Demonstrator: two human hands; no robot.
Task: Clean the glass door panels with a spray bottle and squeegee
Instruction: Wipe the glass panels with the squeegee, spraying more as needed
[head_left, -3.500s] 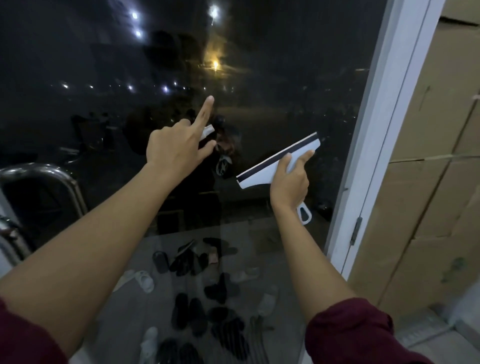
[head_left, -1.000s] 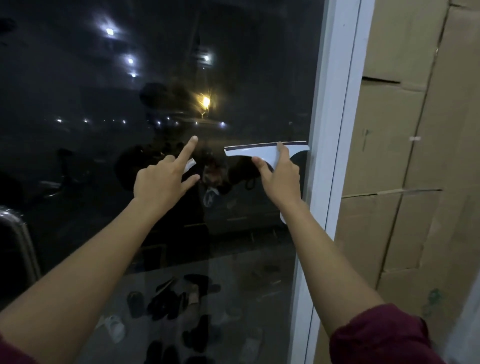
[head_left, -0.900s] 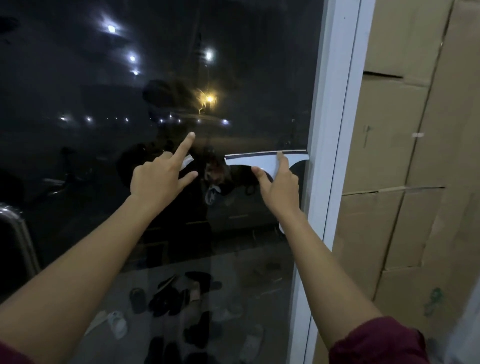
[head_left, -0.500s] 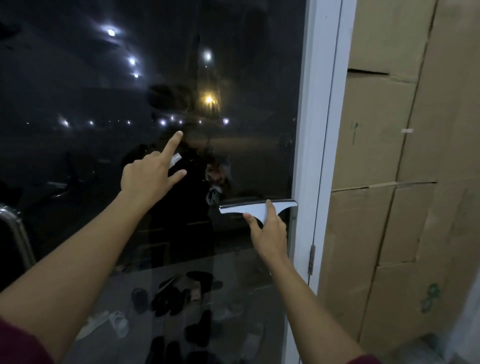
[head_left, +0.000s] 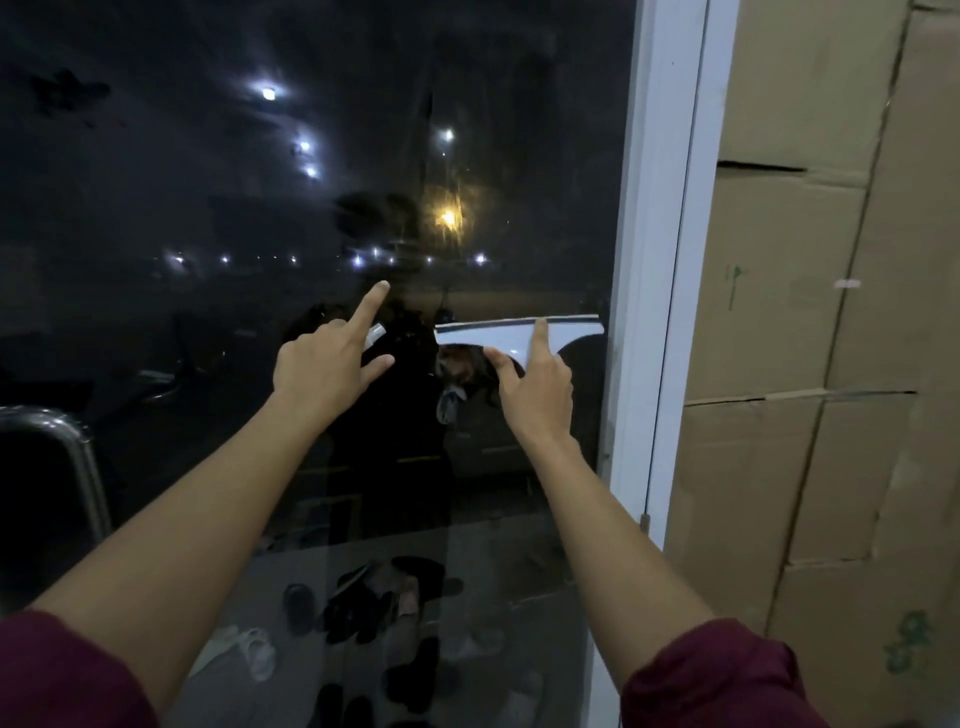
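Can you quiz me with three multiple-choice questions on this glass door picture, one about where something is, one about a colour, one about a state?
1. Where is the squeegee on the glass panel?
A. beside the white door frame at the panel's right edge
B. at the panel's far left
C. lying on the floor

2. What colour are the person's sleeves?
A. white
B. dark red
C. green

3. What is the right hand doing?
A. hanging empty
B. gripping the squeegee against the glass
C. holding a cardboard box

Answers: 1 A, the blade's right end reaches the frame. 2 B, both cuffs at the bottom show maroon. 3 B, the fingers wrap the white squeegee body, blade level on the glass.
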